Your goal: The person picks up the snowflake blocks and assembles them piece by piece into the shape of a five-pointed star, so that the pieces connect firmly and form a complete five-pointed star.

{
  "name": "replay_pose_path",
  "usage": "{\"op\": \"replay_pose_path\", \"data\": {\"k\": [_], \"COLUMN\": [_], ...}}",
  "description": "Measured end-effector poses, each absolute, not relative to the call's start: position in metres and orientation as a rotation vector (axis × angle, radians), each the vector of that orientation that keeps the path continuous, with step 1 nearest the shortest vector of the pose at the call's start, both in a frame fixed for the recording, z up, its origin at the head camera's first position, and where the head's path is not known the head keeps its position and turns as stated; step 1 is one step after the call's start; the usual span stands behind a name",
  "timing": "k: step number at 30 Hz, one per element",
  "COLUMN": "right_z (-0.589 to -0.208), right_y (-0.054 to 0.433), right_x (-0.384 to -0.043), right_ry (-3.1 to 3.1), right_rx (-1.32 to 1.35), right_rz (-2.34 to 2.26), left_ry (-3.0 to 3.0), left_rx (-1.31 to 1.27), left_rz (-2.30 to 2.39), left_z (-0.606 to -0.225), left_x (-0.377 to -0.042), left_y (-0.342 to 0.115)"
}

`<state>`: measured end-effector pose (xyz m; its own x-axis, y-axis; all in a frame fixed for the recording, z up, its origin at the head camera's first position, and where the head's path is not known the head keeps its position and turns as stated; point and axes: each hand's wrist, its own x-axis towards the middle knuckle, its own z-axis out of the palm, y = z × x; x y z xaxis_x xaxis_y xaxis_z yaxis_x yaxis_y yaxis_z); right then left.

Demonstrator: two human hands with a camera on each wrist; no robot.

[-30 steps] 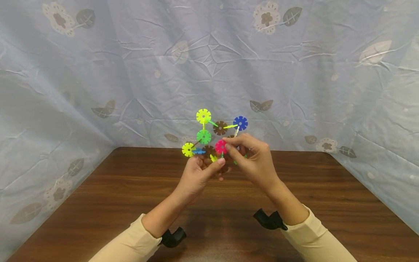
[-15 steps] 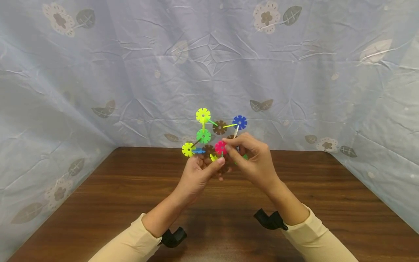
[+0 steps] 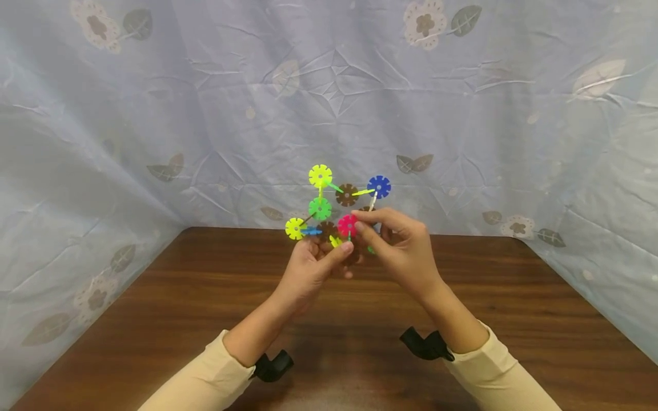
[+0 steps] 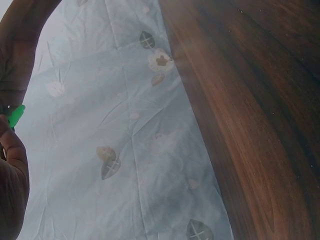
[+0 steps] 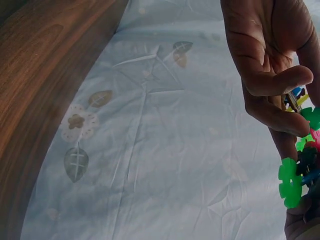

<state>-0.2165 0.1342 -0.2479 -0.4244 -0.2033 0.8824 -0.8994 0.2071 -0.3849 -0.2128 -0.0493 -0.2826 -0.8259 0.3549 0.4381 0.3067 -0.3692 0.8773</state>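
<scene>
Notched plastic discs, slotted together, form an open structure held up above the table in the head view. My left hand (image 3: 308, 268) grips its lower part, thumb in front. My right hand (image 3: 403, 245) pinches the pink disc (image 3: 347, 225) between thumb and index finger. Farther up are a yellow disc (image 3: 320, 176), a brown disc (image 3: 346, 194) and a blue disc (image 3: 378, 187). A green disc (image 3: 320, 209) and another yellow disc (image 3: 295, 228) stand at the left. In the right wrist view, a green disc (image 5: 290, 183) hangs low; fingers hide other pieces.
The brown wooden table (image 3: 205, 319) lies below both hands. Pale cloth (image 3: 247, 137) with flower and leaf prints hangs behind it and along both sides. Black mounts (image 3: 274, 366) sit at the wrists near the cream sleeves (image 3: 200, 377).
The structure and both hands sit slightly higher in the head view, where the background has also shifted a little. Both hands keep their hold, the right on the pink disc.
</scene>
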Motion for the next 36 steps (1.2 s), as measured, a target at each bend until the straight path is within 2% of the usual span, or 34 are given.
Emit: {"op": "replay_pose_path", "data": {"k": [12, 21, 29, 36], "right_z": [-0.248, -0.245, -0.253, -0.257], "right_y": [0.141, 0.145, 0.144, 0.135], "right_x": [-0.211, -0.214, -0.221, -0.221], "right_ry": [-1.811, -1.547, -1.985, -1.969], "right_rx": [0.977, 0.937, 0.825, 0.939], "right_rz": [1.233, 1.159, 1.549, 1.804], "left_ry": [1.725, 1.645, 1.617, 1.604], "left_rx": [0.942, 0.831, 0.818, 0.833], "left_rz": [2.408, 2.521, 2.578, 2.578], "left_z": [-0.287, -0.275, -0.268, -0.268], "left_x": [-0.215, -0.216, -0.212, -0.211], "left_y": [-0.049, -0.053, -0.058, -0.058]}}
